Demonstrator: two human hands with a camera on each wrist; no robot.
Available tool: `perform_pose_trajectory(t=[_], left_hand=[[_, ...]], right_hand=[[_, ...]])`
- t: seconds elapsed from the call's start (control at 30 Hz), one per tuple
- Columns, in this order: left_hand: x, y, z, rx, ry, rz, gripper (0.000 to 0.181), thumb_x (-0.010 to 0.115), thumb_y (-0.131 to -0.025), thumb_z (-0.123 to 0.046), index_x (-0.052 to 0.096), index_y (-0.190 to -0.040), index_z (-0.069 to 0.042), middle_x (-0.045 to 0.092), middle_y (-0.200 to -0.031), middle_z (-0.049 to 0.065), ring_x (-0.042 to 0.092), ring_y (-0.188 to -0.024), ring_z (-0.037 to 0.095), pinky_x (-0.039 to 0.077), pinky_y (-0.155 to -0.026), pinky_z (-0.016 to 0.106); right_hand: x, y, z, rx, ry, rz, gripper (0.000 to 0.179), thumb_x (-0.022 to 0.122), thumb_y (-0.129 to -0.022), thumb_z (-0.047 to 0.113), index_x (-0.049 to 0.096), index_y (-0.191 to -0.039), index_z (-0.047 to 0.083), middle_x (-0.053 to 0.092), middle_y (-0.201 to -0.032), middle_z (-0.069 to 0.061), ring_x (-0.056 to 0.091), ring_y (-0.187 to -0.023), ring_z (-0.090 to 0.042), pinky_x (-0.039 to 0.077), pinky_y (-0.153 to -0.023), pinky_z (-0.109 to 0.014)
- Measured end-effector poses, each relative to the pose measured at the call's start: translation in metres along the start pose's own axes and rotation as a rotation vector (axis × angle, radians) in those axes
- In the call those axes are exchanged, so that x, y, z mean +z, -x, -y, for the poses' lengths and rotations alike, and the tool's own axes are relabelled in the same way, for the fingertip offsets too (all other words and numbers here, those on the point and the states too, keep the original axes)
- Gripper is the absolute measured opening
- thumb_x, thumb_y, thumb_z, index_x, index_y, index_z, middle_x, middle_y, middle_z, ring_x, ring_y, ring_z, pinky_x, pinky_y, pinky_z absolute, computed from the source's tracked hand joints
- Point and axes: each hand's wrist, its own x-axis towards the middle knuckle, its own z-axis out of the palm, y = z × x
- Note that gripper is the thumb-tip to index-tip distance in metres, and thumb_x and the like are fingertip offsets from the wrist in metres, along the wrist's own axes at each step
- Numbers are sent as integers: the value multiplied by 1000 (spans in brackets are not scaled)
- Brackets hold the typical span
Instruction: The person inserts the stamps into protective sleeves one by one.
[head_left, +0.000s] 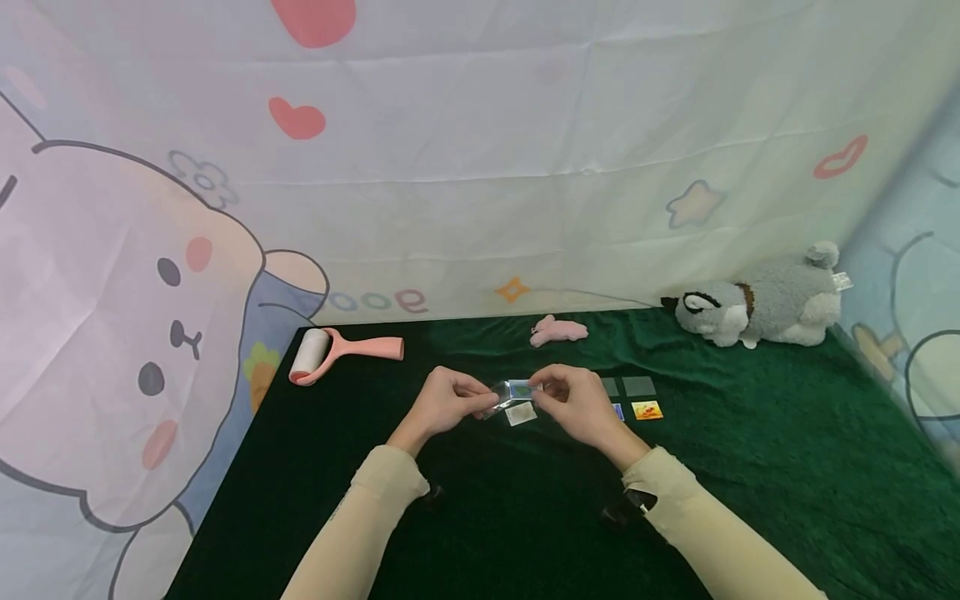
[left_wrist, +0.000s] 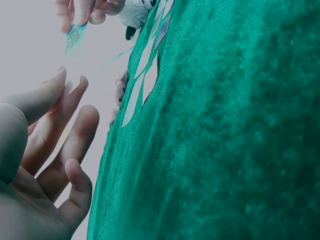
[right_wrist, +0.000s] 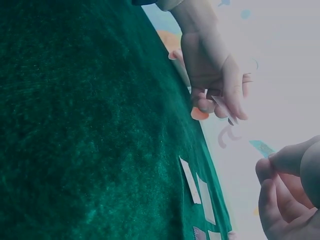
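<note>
Card (head_left: pixel 520 390) is up between our hands: left hand (head_left: pixel 444 404) pinches clear plastic (head_left: pixel 495 405), right hand (head_left: pixel 577 402) pinches card's end. Probably light, bendy, slick; we should grip edges only.

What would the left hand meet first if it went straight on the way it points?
Past the clear plastic the left hand pinches, likely the small blue-and-green card that the right hand holds, then that hand itself; exact depth is hard to judge.
</note>
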Motion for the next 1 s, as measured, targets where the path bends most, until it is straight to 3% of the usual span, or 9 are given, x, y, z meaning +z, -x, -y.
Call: perform_pose_trajectory(t=[0.53, 1.0], left_hand=[[-2, 0, 3, 45, -15, 20, 12, 76, -99, -26, 84, -100, -16, 78, -89, -1, 72, -80, 21, 56, -82, 39], [0, -1, 2, 41, -9, 23, 17, 76, -100, -30, 84, -102, -16, 77, -89, 1, 69, -80, 22, 55, -81, 37]], right_hand=[[-3, -1, -3, 83, -67, 72, 15, 74, -98, 7, 76, -112, 12, 73, -90, 0, 65, -74, -15, 54, -66, -28], [-4, 0, -1, 39, -23, 59, 18, 76, -96, 7, 78, -112, 13, 72, -92, 1, 63, -75, -15, 55, -68, -30]])
